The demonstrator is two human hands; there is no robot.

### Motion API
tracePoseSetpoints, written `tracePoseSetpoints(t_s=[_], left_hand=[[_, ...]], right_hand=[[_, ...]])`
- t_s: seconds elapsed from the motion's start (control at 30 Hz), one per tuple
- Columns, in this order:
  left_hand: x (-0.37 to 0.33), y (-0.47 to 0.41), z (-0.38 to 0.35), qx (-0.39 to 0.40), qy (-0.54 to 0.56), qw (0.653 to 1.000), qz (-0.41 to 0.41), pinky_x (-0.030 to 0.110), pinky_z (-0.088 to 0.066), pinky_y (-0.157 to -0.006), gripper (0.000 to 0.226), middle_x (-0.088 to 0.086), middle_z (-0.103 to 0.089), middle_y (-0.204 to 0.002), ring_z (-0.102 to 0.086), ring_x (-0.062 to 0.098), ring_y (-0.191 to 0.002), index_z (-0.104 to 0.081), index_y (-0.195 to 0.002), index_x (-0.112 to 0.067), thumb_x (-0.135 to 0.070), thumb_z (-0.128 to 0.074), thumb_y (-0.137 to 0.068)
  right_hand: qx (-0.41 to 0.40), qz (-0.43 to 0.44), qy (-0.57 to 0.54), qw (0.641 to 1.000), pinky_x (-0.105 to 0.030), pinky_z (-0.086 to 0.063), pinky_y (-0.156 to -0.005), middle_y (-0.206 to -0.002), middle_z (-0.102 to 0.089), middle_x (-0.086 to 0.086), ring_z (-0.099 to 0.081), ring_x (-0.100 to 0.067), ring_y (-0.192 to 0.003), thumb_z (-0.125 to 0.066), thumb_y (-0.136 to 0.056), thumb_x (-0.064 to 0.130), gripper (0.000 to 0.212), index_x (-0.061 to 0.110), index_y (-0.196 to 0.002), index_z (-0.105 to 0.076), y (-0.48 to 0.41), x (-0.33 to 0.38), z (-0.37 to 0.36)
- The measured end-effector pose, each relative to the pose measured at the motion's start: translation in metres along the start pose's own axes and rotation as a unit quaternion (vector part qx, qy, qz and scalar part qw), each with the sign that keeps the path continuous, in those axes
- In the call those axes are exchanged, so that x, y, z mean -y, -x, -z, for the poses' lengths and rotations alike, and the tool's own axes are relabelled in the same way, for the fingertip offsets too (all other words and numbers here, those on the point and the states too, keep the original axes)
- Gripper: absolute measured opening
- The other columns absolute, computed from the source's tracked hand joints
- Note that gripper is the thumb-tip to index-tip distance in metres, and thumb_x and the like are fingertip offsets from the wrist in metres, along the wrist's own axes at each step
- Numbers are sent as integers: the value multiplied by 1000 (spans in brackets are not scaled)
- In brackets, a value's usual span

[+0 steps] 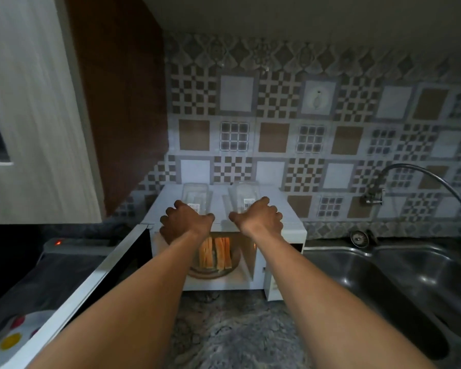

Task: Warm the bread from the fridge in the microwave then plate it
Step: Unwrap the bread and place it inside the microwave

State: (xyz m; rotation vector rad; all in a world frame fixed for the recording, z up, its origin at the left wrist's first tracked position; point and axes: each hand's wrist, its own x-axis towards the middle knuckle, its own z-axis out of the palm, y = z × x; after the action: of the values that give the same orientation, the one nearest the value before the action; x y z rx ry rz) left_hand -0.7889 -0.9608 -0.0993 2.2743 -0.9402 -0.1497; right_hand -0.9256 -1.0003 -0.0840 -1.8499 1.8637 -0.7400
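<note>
Bread slices [215, 253] stand inside the open microwave [290, 226] on the bench [224, 328]. The left hand [184, 222] and right hand [260, 218] are curled at its top edge, by two clear containers [196, 193] (any grip, I cannot tell).

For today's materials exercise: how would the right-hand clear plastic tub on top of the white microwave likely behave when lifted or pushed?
The clear plastic tub looks empty and thin-walled, so probably light and slightly flexible. Its smooth sides may be slippery. Resting loose on the white microwave, it would likely slide if pushed.
</note>
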Motion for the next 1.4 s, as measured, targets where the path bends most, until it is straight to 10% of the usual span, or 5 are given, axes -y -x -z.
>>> tracePoseSetpoints(t_s=[0.93, 1.4], left_hand=[[-40, -88, -77, -27, -55, 998, 21, 42, -42, -101, 84, 15, -52, -137, -50, 33, -125, -44, -135, -12, -61, -75, -74], [-1, -50, -32, -43, -74, 990, -110, 46, -41, -99, 68, 14, -45, -140, -42, 35, -127, -39, -141, -15, -59, -51, -91]], right_hand=[[-7, 50, 44, 998, -47, -37, -107, -144, -45, -18, -43, -38, -133, -61, -84, 69, 87, 13, -144, -31, -101, 2, -57], [-25, 94, 92, 991, -53, -31, -111, -157, -25, -18, -27, -38, -142, -41, -99, 55, 70, 17, -153, -20, -62, 8, -33]])
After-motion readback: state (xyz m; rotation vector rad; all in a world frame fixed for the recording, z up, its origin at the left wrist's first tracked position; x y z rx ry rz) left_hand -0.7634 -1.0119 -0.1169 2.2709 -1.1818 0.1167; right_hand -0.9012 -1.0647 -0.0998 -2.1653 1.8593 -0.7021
